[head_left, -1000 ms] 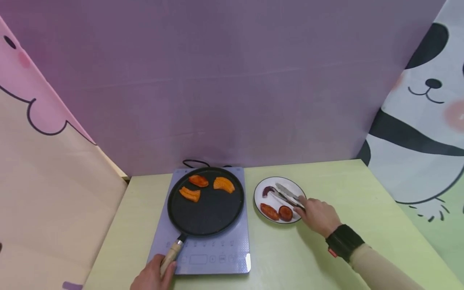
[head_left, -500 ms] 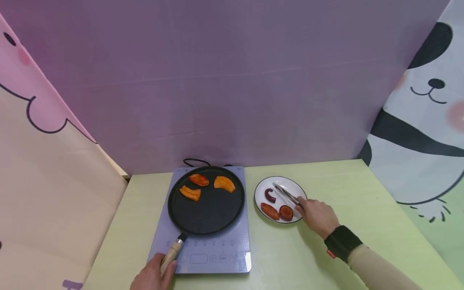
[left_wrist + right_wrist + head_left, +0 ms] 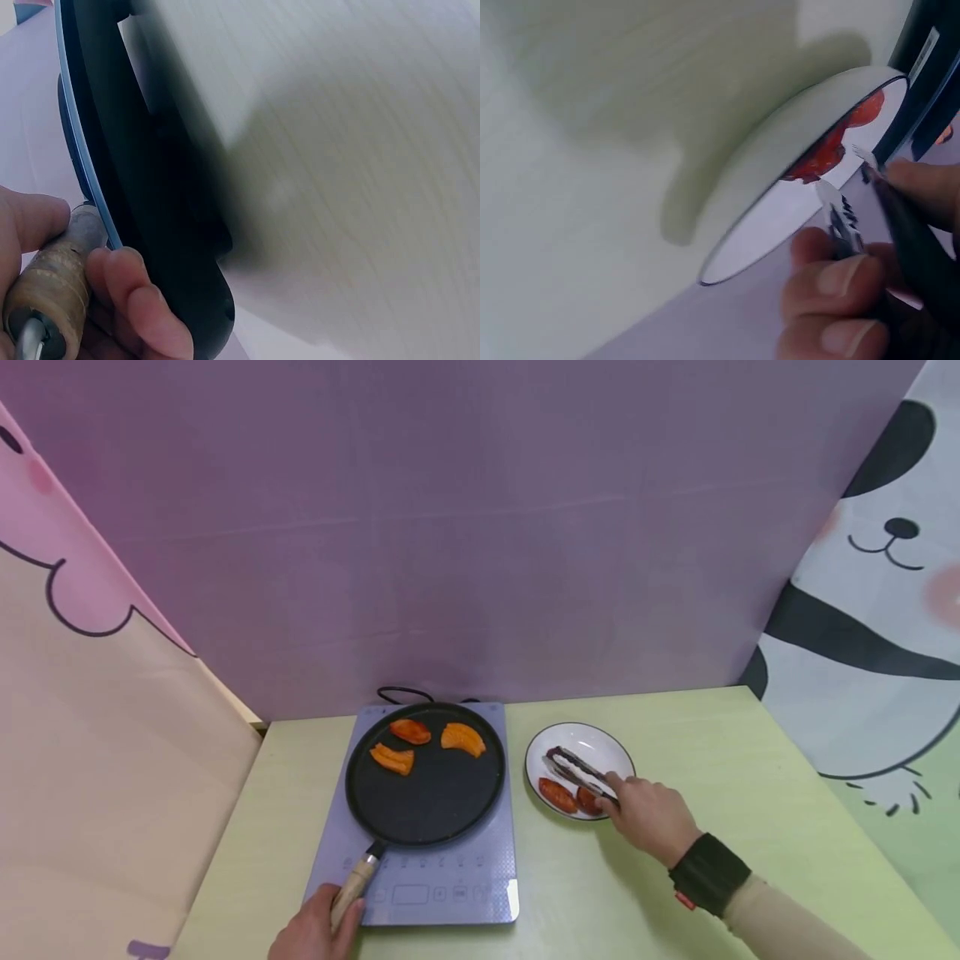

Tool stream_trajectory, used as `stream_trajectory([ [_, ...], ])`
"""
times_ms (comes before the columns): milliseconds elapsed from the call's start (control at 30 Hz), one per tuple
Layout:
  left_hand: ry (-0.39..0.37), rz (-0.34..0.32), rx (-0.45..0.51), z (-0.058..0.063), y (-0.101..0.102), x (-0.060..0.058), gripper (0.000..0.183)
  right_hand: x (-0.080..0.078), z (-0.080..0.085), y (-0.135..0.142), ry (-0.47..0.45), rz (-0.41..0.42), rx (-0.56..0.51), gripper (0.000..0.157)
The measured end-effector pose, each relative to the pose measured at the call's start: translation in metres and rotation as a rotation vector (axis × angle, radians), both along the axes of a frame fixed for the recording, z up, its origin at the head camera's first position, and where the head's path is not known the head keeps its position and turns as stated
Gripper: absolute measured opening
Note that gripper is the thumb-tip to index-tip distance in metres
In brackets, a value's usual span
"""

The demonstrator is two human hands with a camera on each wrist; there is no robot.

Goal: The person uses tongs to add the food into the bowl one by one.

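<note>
One dark piece (image 3: 553, 752) | tongs (image 3: 905, 226), gripped by nearer right hand (image 3: 654, 816), slanted ahead-left toward it — handle (image 3: 358, 878) gripped by left hand (image 3: 315, 928)

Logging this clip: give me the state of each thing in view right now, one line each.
Pan: level on the cooktop, uncovered, three orange pieces in it.
Cooktop: flat on the table; on or off, cannot tell.
Plate: upright, food on it.
Tongs: arms spread, tips at the dark piece; grip on it unclear.
Left hand: holding the pan handle.
Right hand: holding the tongs.
</note>
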State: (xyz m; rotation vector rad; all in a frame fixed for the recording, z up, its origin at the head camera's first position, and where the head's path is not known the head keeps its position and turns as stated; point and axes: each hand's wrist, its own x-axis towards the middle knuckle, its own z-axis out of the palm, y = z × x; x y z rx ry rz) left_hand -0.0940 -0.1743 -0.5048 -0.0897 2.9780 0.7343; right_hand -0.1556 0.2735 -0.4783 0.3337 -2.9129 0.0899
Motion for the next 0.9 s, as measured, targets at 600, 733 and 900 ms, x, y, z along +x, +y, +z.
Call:
stream_trajectory([
  [600,0.035,-0.011,-0.004,0.0,0.002,-0.001,0.031,-0.002,-0.004,0.0,0.023,0.043,0.078,0.022],
  [733,0.029,-0.008,-0.001,0.0,0.001,-0.001,0.031,-0.003,-0.006,0.004,0.042,0.037,0.055,0.022],
  [900,0.024,-0.005,0.003,-0.002,0.0,0.0,0.03,-0.004,-0.007,0.007,0.081,0.051,0.037,0.024],
])
